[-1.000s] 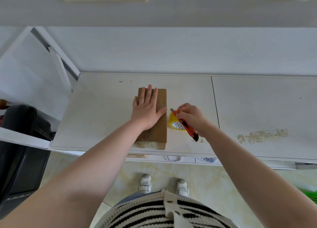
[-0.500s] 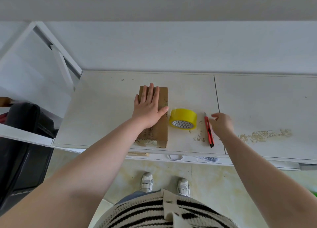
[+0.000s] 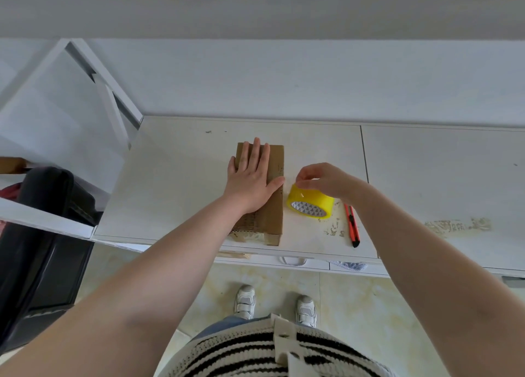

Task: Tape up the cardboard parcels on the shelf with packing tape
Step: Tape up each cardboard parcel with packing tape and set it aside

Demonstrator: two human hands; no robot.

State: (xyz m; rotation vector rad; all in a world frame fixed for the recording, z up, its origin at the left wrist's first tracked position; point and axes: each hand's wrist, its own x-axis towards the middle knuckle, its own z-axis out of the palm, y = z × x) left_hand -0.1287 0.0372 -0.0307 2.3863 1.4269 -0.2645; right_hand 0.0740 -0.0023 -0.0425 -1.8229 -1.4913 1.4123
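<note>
Head view shows the cardboard parcel (image 3: 272, 195) on the white shelf (image 3: 176, 183), pinned by the flat, open-fingered left hand (image 3: 251, 179); it looks light and stiff, best steadied from above. Just beside it, the right hand (image 3: 324, 180) has its grip curled on the yellow tape roll (image 3: 310, 205), seemingly pinching its slippery free end. An orange utility knife (image 3: 352, 224) lies near the shelf's front edge, clear of the parcel.

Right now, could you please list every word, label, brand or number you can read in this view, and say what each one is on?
No text here can be read.
Cardboard parcel: faint dark marks near its right edge, too small to read.
Yellow tape roll: the core shows only a triangle pattern, no words.
Red utility knife: no lettering can be made out.
</note>
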